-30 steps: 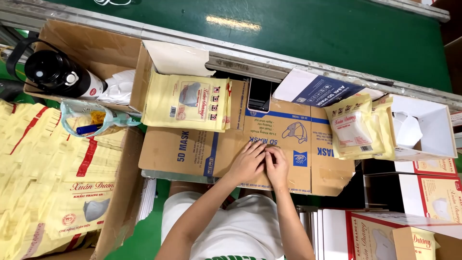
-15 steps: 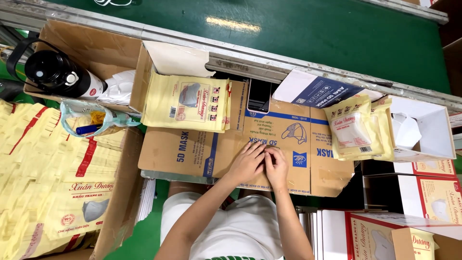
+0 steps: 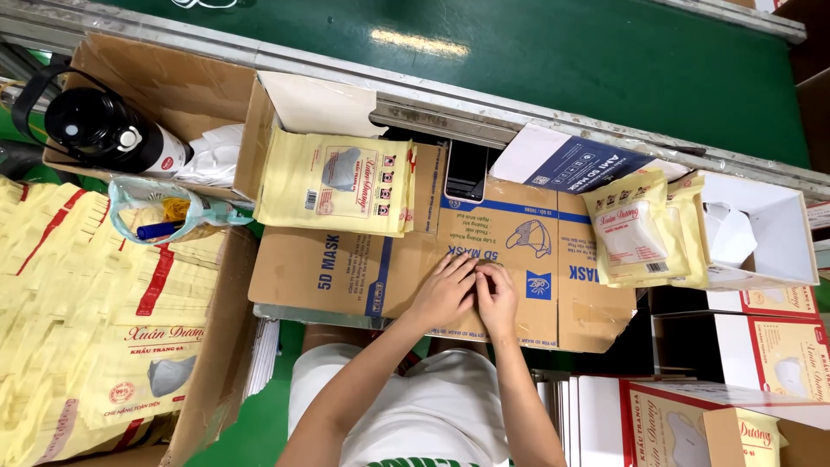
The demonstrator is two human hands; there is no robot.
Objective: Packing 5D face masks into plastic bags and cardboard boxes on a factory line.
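My left hand (image 3: 445, 292) and my right hand (image 3: 497, 298) rest side by side on a flattened brown cardboard sheet (image 3: 363, 272) that serves as the work surface, fingertips meeting near its middle. Whether something small lies between the fingers I cannot tell. A stack of pale yellow mask packets (image 3: 335, 183) lies on the cardboard to the upper left of my hands. Another bunch of yellow packets (image 3: 635, 229) leans at the right, beside an open white box (image 3: 765, 229).
A green conveyor belt (image 3: 562, 60) with a metal rail runs along the top. A black flask (image 3: 104, 130) sits in a brown carton at left, above a plastic bag (image 3: 164, 212). Many yellow bags (image 3: 78, 337) pile at lower left. White and red boxes (image 3: 778, 346) stack at right. A phone (image 3: 467, 171) lies flat.
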